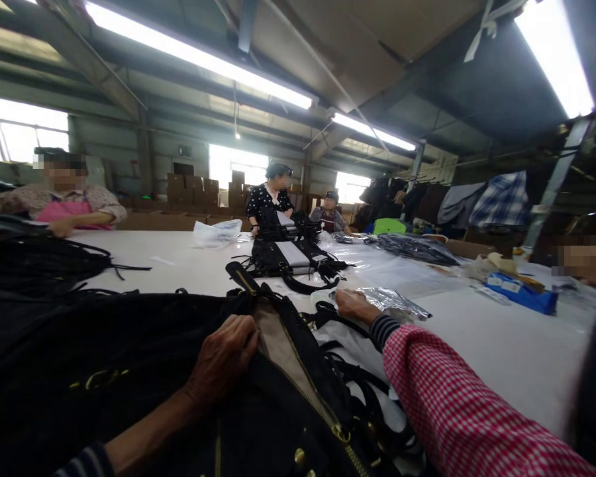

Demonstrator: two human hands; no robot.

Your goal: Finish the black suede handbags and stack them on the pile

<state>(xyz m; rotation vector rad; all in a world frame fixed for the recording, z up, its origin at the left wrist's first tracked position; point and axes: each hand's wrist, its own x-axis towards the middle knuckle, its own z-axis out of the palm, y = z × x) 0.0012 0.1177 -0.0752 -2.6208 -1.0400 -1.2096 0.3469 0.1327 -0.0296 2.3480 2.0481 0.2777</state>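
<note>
A black bag [144,371] with gold zips lies open in front of me on the white table [501,351]. My left hand [223,358] rests on the bag's edge with fingers curled at the tan lining [278,344]. My right hand [355,306], in a red checked sleeve, reaches forward and closes on a crinkled clear plastic bag [392,301]. Black straps [357,384] lie under my right arm.
More black bags [293,255] sit mid-table, with black straps [40,262] at the left. Plastic sheets [407,265] and a blue pack [524,293] lie to the right. Three people [273,195] sit across; another person [583,262] is at the right edge. Cardboard boxes [193,189] stand behind.
</note>
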